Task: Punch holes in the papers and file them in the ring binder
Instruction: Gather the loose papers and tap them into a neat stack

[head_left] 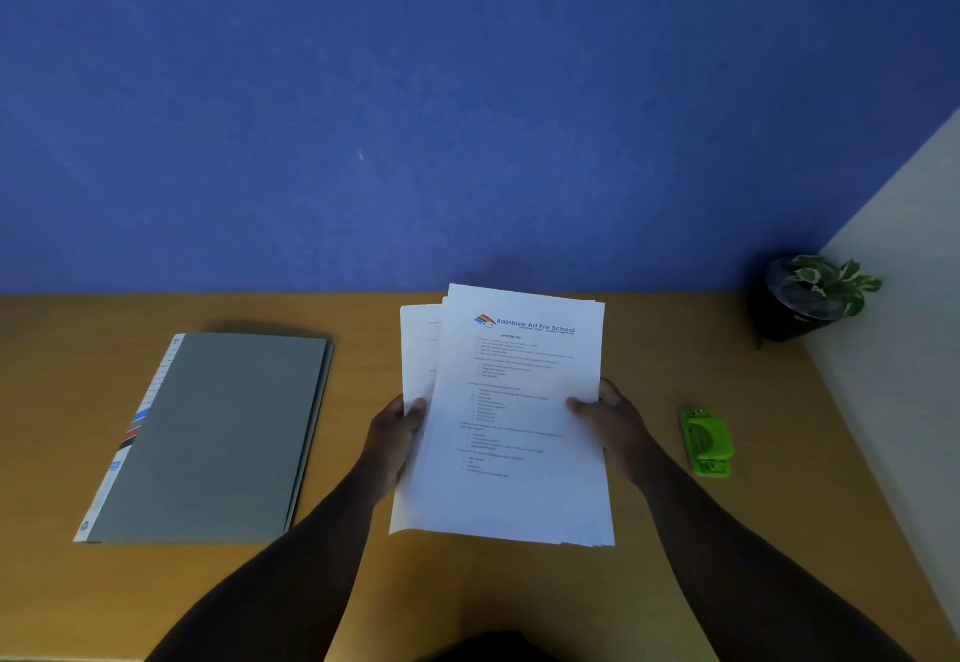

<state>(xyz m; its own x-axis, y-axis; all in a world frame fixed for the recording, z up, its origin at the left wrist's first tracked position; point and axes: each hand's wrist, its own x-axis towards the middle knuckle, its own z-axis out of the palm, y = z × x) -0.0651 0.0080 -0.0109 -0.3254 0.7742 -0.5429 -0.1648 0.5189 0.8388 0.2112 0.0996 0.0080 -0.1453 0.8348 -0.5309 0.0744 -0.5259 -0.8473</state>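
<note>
A person holds a sheaf of printed papers [511, 417] above the middle of a wooden worktop [363, 583], one hand at each side edge. The left hand [395, 440] closes its grip on the left edge, thumb on the face of the sheets and the fingers hidden behind them; the right hand [610, 414] pinches the right edge the same way, thumb lying across the front of the top page. The stack is fanned rather than squared: the top sheet, headed with a rainbow logo and the words "Rainbow Art Pre School", is turned slightly to the right, and the corners of the sheets beneath stick out at the upper left and along the bottom right. To the left of the papers, well apart from them, a grey ring binder [218, 438] lies flat and shut on the worktop, its labelled spine along its left side. To the right, near the right forearm, a small green hole punch [706, 443] sits on the worktop. At the far right corner stands a potted plant [810, 295] in a dark pot, against a blue wall [415, 90].
</note>
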